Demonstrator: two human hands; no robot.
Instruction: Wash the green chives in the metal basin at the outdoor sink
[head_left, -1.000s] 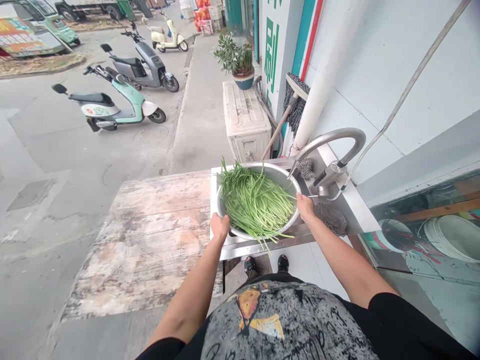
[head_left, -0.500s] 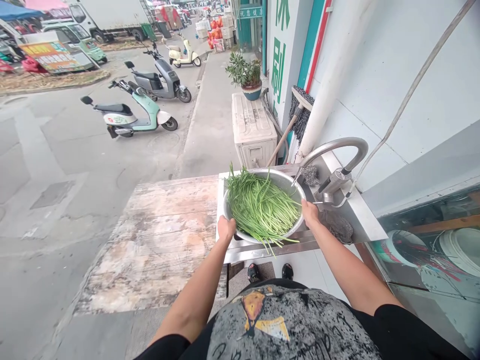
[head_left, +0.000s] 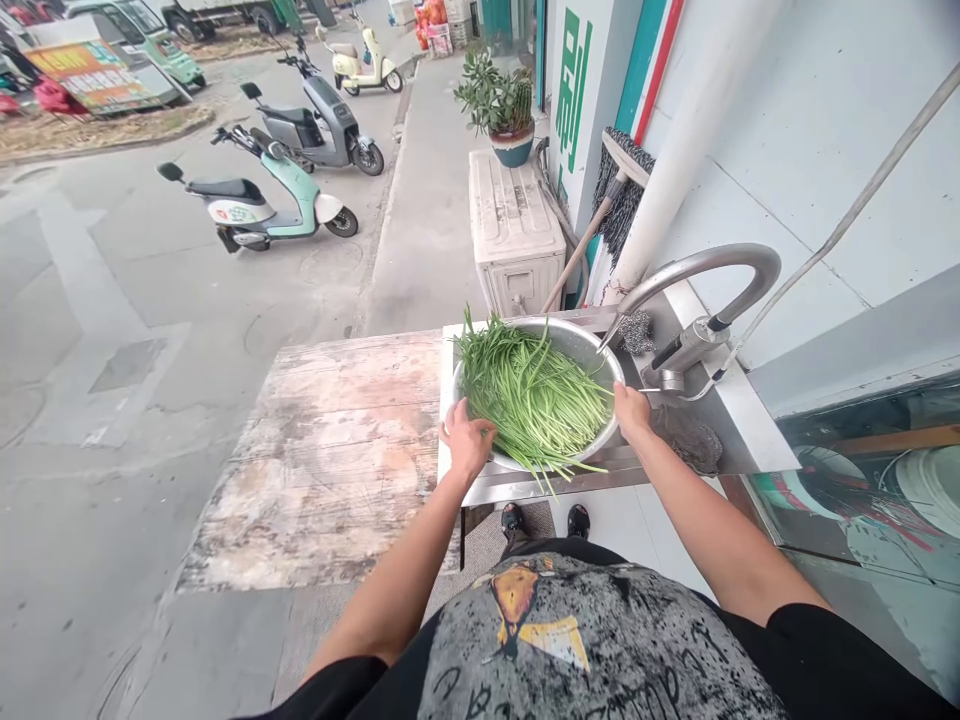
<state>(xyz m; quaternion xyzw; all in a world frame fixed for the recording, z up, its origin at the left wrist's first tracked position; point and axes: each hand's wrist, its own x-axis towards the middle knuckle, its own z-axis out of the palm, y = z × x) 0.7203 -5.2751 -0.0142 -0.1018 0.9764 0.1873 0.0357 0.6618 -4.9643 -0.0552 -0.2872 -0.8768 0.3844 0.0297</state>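
Note:
A round steel bowl [head_left: 583,346] heaped with long green chive stalks [head_left: 536,395] sits in a small steel sink [head_left: 525,482] under a curved faucet [head_left: 705,268]. My left hand [head_left: 466,442] is at the bowl's left edge with its fingers spread, touching the stalks. On the bowl's right rim my right hand [head_left: 631,412] is closed in a grip. Some stalks hang over the near rim.
A worn wooden table [head_left: 322,460] adjoins the sink on the left. A steel scourer [head_left: 639,333] and a dark cloth [head_left: 686,438] lie by the faucet. An air-conditioner unit [head_left: 515,232], potted plant [head_left: 504,112], mop [head_left: 607,205] and parked scooters [head_left: 262,200] stand behind.
My left hand has let go of the bowl's left rim and opened its fingers over the stalks. My right hand stays on the right rim.

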